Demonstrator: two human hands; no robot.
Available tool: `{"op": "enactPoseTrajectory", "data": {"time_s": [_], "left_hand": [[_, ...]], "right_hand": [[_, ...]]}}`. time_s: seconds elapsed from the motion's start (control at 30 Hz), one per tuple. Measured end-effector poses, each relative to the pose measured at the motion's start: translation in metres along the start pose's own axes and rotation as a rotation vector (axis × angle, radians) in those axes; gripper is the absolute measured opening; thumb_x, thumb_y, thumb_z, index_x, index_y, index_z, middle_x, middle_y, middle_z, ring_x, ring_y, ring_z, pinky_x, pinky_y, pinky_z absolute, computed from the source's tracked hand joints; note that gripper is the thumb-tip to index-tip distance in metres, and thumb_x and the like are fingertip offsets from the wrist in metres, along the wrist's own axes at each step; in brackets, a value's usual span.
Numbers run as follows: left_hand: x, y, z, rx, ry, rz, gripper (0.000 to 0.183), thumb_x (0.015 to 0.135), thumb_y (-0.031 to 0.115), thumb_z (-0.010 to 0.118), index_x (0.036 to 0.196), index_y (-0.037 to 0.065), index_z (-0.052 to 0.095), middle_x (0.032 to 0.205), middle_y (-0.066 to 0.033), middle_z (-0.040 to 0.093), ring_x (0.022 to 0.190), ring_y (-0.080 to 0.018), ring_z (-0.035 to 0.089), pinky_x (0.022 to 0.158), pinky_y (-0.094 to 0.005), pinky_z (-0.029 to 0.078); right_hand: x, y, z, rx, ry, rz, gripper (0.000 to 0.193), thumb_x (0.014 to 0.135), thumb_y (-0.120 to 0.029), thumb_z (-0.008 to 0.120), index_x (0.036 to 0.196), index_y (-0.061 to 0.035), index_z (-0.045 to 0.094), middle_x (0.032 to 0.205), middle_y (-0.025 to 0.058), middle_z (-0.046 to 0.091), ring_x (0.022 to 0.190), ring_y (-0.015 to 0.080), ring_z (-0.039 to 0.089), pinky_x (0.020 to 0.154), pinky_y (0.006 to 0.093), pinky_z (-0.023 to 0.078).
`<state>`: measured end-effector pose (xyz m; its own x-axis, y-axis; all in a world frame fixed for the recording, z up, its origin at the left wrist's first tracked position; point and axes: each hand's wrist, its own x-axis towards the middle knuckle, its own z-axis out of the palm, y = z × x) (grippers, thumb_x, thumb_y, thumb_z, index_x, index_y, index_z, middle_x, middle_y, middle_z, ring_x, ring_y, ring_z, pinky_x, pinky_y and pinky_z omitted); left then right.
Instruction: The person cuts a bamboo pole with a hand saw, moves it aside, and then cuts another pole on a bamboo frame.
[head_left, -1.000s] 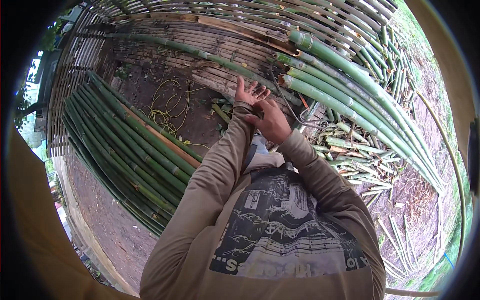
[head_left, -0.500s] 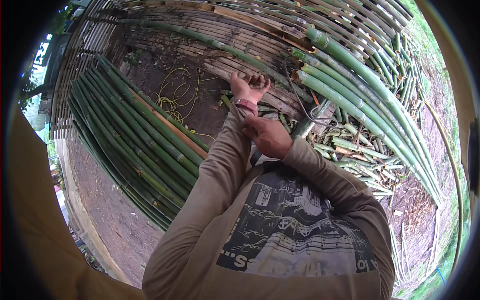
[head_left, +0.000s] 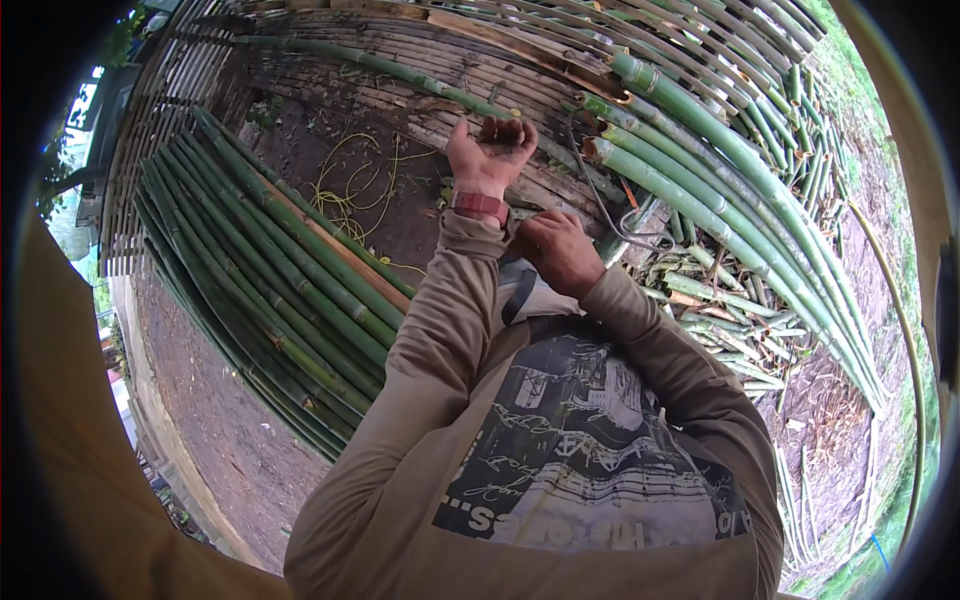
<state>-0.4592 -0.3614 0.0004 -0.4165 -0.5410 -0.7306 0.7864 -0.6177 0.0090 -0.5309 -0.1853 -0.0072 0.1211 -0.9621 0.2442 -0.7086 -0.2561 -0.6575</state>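
Observation:
My left hand (head_left: 490, 155) is raised palm up, its fingers half curled with nothing in them. A red wristwatch or band (head_left: 481, 207) circles that wrist, just beyond the brown sleeve cuff (head_left: 470, 236). My right hand (head_left: 562, 252) is closed beside the cuff, its fingertips pinching the sleeve's edge; the exact grip is partly hidden by the fingers. Both forearms are covered by long brown sleeves. Below them shows my brown shirt with a dark printed panel (head_left: 600, 450).
Long green bamboo poles (head_left: 290, 310) lie bundled at left, more pale-green poles (head_left: 720, 190) at right. Cut bamboo pieces (head_left: 720, 300) are heaped beneath those. Yellow cord (head_left: 350, 190) lies tangled on the dirt. A slatted bamboo platform (head_left: 460, 70) stands at the far side.
My left hand has turned more upright, and its wristband is more exposed. My right hand has shifted slightly right, drawing from over the forearm to the cuff's edge.

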Motion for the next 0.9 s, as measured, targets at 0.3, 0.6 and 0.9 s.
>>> {"op": "enactPoseTrajectory", "data": {"time_s": [0.3, 0.6, 0.9], "left_hand": [[-0.052, -0.025, 0.050, -0.038, -0.609, -0.102, 0.080, 0.091, 0.068, 0.028, 0.094, -0.006, 0.058, 0.087, -0.0192, 0.058, 0.087, -0.0301, 0.054, 0.084, -0.0494, 0.043], [-0.055, -0.043, 0.060, 0.181, -0.739, -0.117, 0.084, 0.085, 0.075, 0.035, 0.108, -0.002, 0.058, 0.103, -0.0199, 0.059, 0.103, -0.0347, 0.055, 0.096, -0.0536, 0.040], [-0.044, -0.083, -0.011, 0.518, -0.638, -0.121, 0.106, 0.080, 0.084, 0.020, 0.150, 0.005, 0.013, 0.154, -0.0195, 0.015, 0.143, -0.0341, 0.013, 0.118, -0.0496, 0.007]], "right_hand": [[0.013, -0.021, -0.021, 1.520, 0.044, 0.698, 0.028, 0.098, -0.034, 0.052, 0.102, -0.0069, 0.058, 0.085, 0.0007, 0.058, 0.071, 0.0139, 0.058, 0.067, 0.0295, 0.049], [-0.005, -0.011, 0.009, 0.895, -0.358, -0.132, 0.021, 0.083, -0.015, 0.059, 0.099, -0.0019, 0.062, 0.097, 0.0146, 0.064, 0.087, 0.0264, 0.063, 0.076, 0.0394, 0.050], [0.017, -0.049, -0.060, -0.147, 0.188, 0.047, 0.065, 0.093, -0.050, 0.044, 0.142, -0.0081, 0.037, 0.148, 0.0139, 0.036, 0.136, 0.0381, 0.032, 0.112, 0.0494, 0.023]]}}
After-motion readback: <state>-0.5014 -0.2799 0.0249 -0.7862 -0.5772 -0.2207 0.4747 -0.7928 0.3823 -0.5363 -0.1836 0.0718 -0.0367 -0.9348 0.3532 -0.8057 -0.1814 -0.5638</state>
